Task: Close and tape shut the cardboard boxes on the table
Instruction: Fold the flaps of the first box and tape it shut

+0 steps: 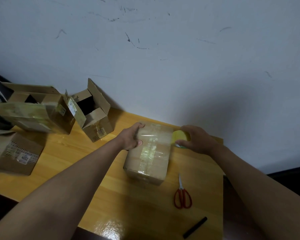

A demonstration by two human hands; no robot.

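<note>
Closed cardboard box (148, 151) on worktop (132, 201) between both hands, left hand (131, 138) gripping its left edge, right hand (196, 140) clasping yellow tape roll (180, 136) at its right edge

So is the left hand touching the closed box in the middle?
Touching. The head view shows the left hand gripping the closed box's far left edge, thumb on top.
</note>
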